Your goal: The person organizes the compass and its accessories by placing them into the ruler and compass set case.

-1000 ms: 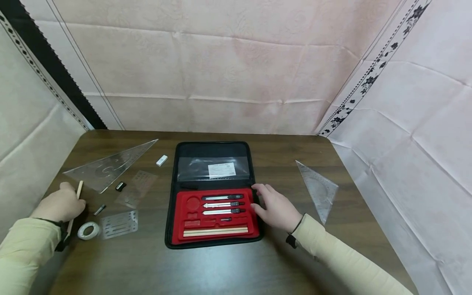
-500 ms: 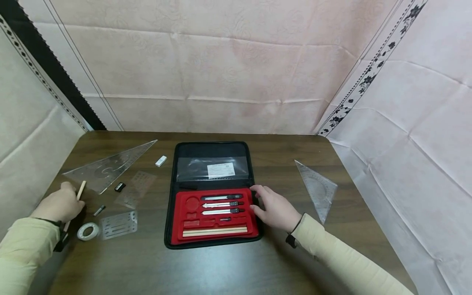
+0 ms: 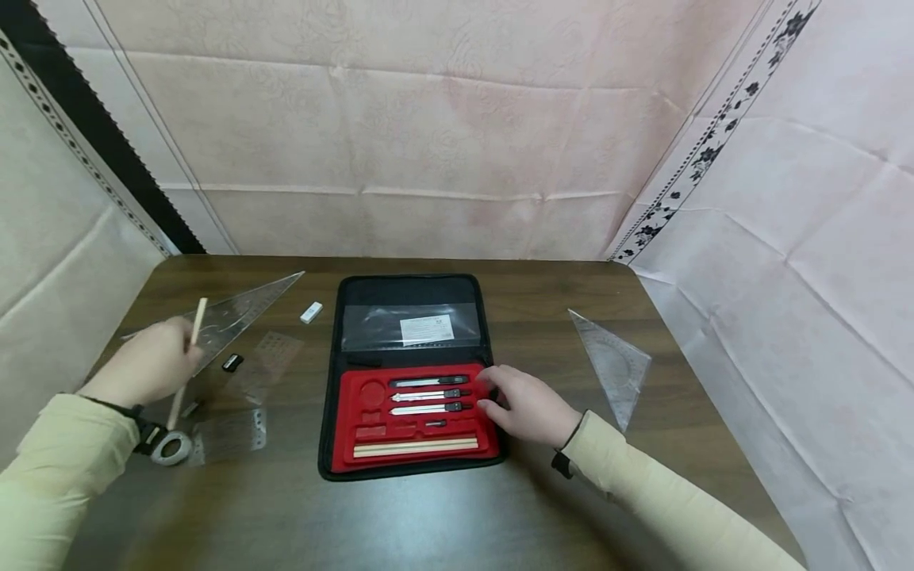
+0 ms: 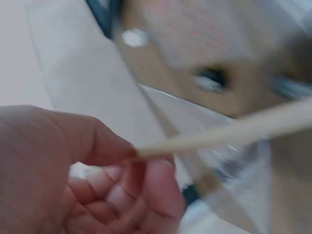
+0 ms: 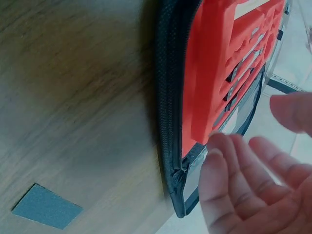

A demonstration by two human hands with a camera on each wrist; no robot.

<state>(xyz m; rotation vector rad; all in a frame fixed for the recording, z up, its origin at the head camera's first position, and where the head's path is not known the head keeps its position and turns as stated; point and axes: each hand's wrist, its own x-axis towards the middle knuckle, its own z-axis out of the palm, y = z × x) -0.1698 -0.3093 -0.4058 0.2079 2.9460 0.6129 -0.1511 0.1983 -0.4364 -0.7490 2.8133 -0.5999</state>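
My left hand (image 3: 150, 361) pinches a plain wooden pencil (image 3: 201, 317) between thumb and fingers, over the lower part of a large clear set square (image 3: 260, 303). In the left wrist view the pencil (image 4: 234, 130) juts out to the right, blurred. A black zip case (image 3: 410, 287) lies unfolded mid-table. Its red tray (image 3: 350, 396) bears compasses (image 3: 428, 395) and two pale pencils (image 3: 414, 449). My right hand (image 3: 528, 408) is at the tray's right edge, thumb apart and fingers slightly bent; the right wrist view shows nothing between them. Whether the fingertips touch the tray is unclear.
Around the left hand lie a sharpener (image 3: 232, 362), a white eraser (image 3: 311, 312), a tape roll (image 3: 186, 449) and clear stencils (image 3: 259, 430). Another set square (image 3: 616, 365) lies at right. A dark rectangular piece (image 5: 47, 206) lies beside the case. Cloth hangs behind the table.
My left hand has risen from the left of the table toward the upper right, carrying the pencil. My right hand has shifted slightly left over the tray's edge.
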